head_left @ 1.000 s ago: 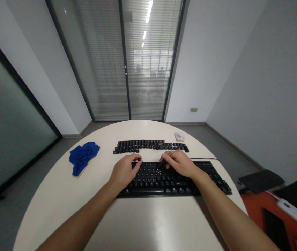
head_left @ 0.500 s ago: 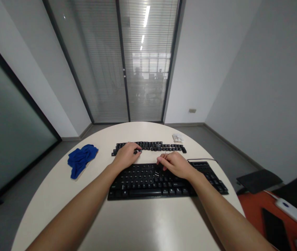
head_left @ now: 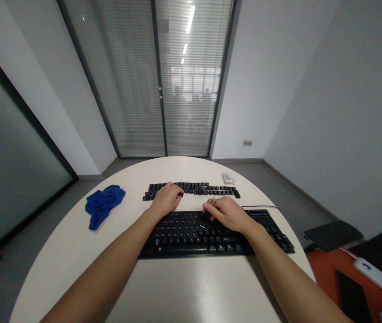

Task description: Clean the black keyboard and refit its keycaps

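Observation:
A black keyboard [head_left: 184,249] lies across the table, many of its switches bare of caps. Beyond it, black keycaps [head_left: 200,186] are laid out in rows. My left hand [head_left: 167,199] is at the near edge of these rows, a small black keycap [head_left: 179,195] pinched between thumb and fingers. Over the keyboard's upper middle, my right hand [head_left: 226,211] is closed around a thin wire keycap puller [head_left: 202,226]. Its shiny prongs point down toward the keys, and the fingers hide most of it.
A crumpled blue cloth [head_left: 103,204] lies on the round table [head_left: 164,287] at left. A small clear plastic bag [head_left: 229,178] sits at the far right. The keyboard's cable [head_left: 261,206] runs off the right edge. An orange seat [head_left: 328,264] holds a white power strip [head_left: 379,278].
My left hand has shifted slightly right along the keycap rows, keeping its pinch on the keycap. My right hand stays nearly in place over the keyboard.

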A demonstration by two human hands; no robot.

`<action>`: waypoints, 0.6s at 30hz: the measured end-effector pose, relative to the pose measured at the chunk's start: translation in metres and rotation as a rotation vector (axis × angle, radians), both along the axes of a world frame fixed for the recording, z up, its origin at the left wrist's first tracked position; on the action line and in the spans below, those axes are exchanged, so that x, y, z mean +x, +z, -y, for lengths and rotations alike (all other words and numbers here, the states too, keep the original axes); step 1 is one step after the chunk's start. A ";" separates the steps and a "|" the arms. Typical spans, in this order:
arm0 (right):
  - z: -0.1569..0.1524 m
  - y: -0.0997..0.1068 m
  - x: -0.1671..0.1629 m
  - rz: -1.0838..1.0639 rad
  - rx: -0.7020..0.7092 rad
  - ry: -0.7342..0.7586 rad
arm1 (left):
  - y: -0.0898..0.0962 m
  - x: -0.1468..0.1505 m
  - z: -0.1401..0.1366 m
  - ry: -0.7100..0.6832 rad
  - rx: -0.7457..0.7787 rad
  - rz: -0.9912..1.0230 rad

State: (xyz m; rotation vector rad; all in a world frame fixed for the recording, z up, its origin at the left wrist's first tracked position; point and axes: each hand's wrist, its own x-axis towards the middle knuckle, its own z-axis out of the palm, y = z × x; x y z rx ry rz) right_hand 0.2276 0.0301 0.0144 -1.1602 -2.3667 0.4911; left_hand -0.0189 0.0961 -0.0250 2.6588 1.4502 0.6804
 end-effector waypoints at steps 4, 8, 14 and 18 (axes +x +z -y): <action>0.000 0.000 0.000 0.004 0.008 0.002 | -0.003 -0.002 -0.001 0.001 -0.002 -0.022; 0.001 0.000 -0.001 0.011 0.000 -0.008 | -0.003 -0.002 0.000 0.005 0.010 -0.036; 0.001 0.003 -0.002 0.020 -0.021 -0.022 | -0.002 -0.001 0.000 0.024 0.026 -0.063; 0.002 0.003 -0.002 0.016 -0.022 -0.020 | -0.002 -0.001 0.001 0.061 0.036 -0.080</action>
